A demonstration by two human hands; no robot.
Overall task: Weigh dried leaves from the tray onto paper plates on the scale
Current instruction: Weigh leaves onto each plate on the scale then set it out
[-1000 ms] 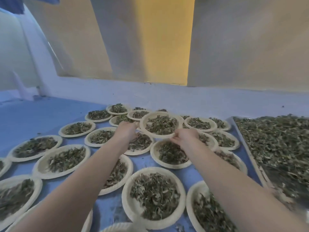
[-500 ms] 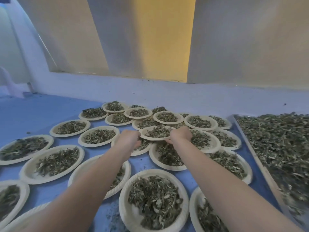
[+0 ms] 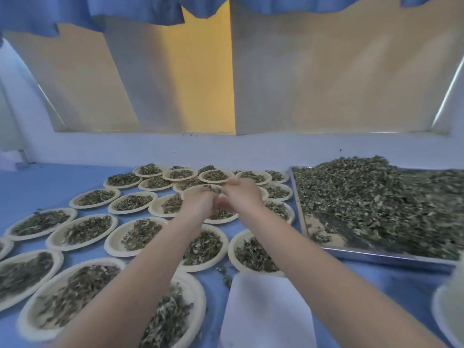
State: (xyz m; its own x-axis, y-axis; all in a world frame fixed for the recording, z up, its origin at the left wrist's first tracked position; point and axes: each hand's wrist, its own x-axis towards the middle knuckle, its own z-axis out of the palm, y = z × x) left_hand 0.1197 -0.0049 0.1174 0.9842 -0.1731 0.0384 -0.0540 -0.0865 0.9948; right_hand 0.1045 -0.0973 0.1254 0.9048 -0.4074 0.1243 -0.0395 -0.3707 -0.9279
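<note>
Several paper plates of dried leaves cover the blue table, and one filled plate [image 3: 200, 189] rests on top of others in the middle. My left hand [image 3: 200, 203] hovers over that plate's near rim, and my right hand [image 3: 241, 195] is just right of it. The two hands almost touch, with loosely curled fingers, and I see nothing gripped in either. The metal tray [image 3: 371, 256] heaped with dried leaves [image 3: 376, 197] lies on the right. A white scale [image 3: 266, 310] sits in front of me, between my forearms.
A white wall ledge [image 3: 226, 149] runs behind the plates. Bare blue table [image 3: 50, 177] lies at the far left. A pale plate rim [image 3: 449, 312] shows at the right edge. Loose leaf crumbs [image 3: 226, 277] lie by the scale.
My hands carried a filled plate forward and set it on the middle plates. They have since come together at its near rim. My view tilted back, showing the scale and more of the tray.
</note>
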